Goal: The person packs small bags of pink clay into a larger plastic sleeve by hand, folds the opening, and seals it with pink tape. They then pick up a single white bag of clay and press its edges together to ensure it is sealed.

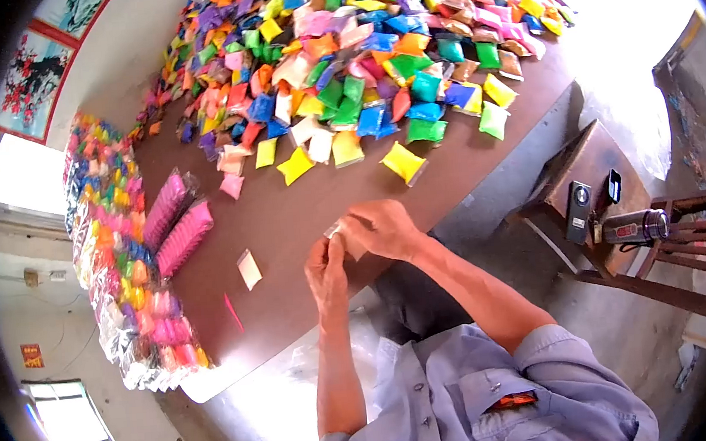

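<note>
Near the table's front edge, my left hand (pixel 326 272) and my right hand (pixel 383 228) meet with fingers pinched together. Between them is a small plastic packet (pixel 333 230) with a whitish, shiny edge. Most of it is covered by my fingers, and its contents are hard to make out. To the left of my hands, a pale cream packet (pixel 249 270) lies flat on the brown table (pixel 286 213). A thin pink strip (pixel 233 312) lies nearer the edge. Beyond my hands is a yellow packet (pixel 403 163), apart from the others.
A large heap of colourful packets (pixel 351 88) covers the table's far side. Bagged packets (pixel 137 271) line the left edge, beside two pink bundles (pixel 182 238). At right, a wooden stool (pixel 605 159) carries a phone-like device (pixel 578 211) and a bottle (pixel 635 226).
</note>
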`<state>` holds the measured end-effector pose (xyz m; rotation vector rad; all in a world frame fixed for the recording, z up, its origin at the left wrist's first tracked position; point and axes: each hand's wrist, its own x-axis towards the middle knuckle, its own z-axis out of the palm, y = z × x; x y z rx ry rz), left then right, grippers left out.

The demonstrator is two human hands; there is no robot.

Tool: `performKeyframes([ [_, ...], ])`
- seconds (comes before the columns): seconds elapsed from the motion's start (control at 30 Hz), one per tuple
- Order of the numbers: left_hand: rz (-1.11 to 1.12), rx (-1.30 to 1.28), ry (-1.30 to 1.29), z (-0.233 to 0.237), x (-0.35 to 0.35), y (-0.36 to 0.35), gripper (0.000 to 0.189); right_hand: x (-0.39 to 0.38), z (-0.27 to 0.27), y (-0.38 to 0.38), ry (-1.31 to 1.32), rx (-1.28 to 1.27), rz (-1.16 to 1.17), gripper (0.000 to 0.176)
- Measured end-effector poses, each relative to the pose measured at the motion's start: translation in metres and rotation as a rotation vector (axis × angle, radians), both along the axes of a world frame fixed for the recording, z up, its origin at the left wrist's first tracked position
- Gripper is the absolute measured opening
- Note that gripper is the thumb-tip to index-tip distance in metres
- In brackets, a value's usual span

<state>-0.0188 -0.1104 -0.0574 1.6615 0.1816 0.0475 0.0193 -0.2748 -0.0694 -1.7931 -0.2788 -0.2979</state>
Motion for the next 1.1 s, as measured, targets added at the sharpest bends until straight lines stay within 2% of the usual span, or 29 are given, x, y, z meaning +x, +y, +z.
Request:
performKeyframes([
  [0.07, -0.011, -0.081, -0.009, 0.001, -0.001, -0.002, 0.028, -0.001, 0.005, -0.002, 0.079, -0.001, 0.038, 0.023],
  [0.2, -0.023, -0.042, 0.028, -0.004, 0.000, 0.002, 0.026, -0.003, 0.012, -0.004, 0.135, 0.056, 0.054, 0.020],
  [0.3, -0.008, -0.151, 0.053, 0.007, 0.000, -0.004, 0.025, -0.003, 0.011, -0.004, 0.111, 0.086, 0.042, 0.018],
  [0.5, -0.007, -0.033, 0.034, -0.007, 0.001, 0.005, 0.024, -0.003, 0.008, -0.003, 0.041, 0.005, 0.078, 0.014],
  [0.57, 0.005, -0.101, 0.078, -0.004, -0.002, 0.002, 0.025, -0.003, 0.007, -0.004, 0.041, -0.013, 0.084, 0.014],
  [0.7, 0.015, 0.066, 0.033, 0.015, -0.006, 0.002, 0.025, -0.001, 0.006, 0.000, 0.020, -0.027, 0.046, 0.013],
  [0.8, 0.125, 0.139, 0.023, 0.028, -0.021, 0.019, 0.024, 0.001, 0.001, -0.002, 0.022, -0.059, 0.049, 0.012],
  [0.9, 0.271, 0.290, -0.047, 0.023, -0.034, 0.079, 0.024, 0.000, 0.005, 0.001, 0.023, -0.095, 0.059, 0.011],
  [0.97, 0.436, 0.523, -0.156, 0.033, -0.042, 0.116, 0.021, -0.001, 0.005, 0.005, -0.055, -0.208, 0.012, 0.009],
  [1.07, 0.556, 0.667, -0.187, 0.016, -0.049, 0.201, 0.018, -0.002, 0.005, 0.008, -0.084, -0.264, -0.012, 0.008],
  [1.1, 0.576, 0.875, -0.167, 0.011, -0.051, 0.227, 0.018, -0.002, 0.005, 0.008, -0.103, -0.276, -0.019, 0.008],
])
